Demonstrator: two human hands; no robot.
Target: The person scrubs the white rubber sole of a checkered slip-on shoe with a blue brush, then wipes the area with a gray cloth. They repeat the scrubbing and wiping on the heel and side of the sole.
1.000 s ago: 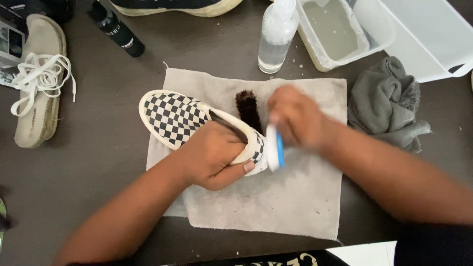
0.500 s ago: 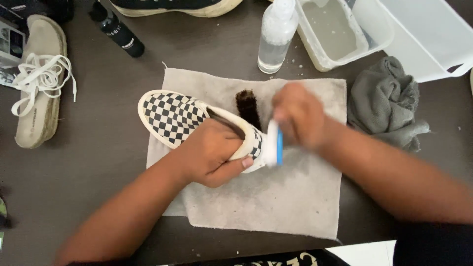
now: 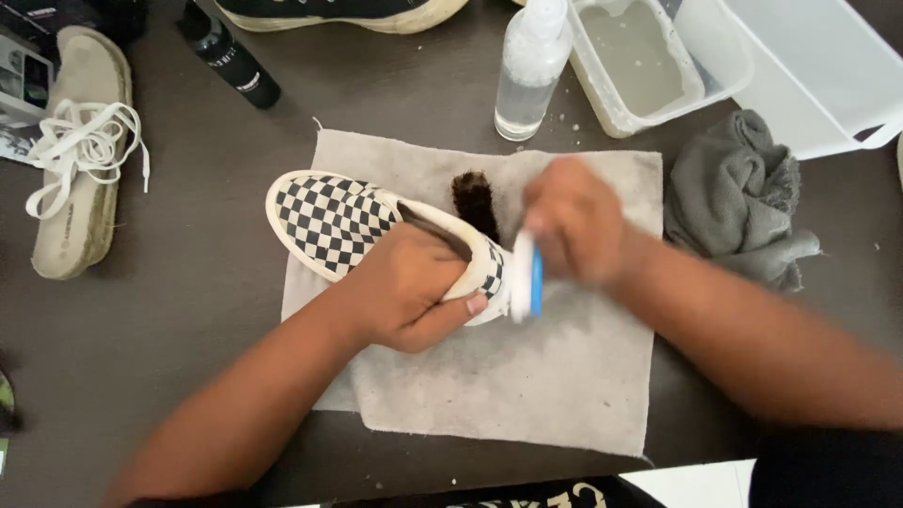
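Checkered slip-on shoe lies on its side on the grey cloth, toe toward the cloth's left edge, heel near the cloth's middle. Left hand is wrapped around the shoe's heel end, fingers tucked into the opening and the thumb lying along the pale sole edge; grip closed on the shoe. Right hand is closed around a small white and blue brush, whose face is pressed against the back of the heel (hand blurred, so exact finger placement cannot be told). A dark bristle brush lies on the cloth just behind the shoe, between the two hands. Beyond the cloth's far edge stands a clear spray bottle; to the right of that bottle, a plastic tub of cloudy water with a white container beside it. A crumpled grey rag sits just off the cloth's right edge. Well to the left of the cloth: a tan insole with white laces piled on it, and a black bottle lying tilted. All of it rests on a dark table.
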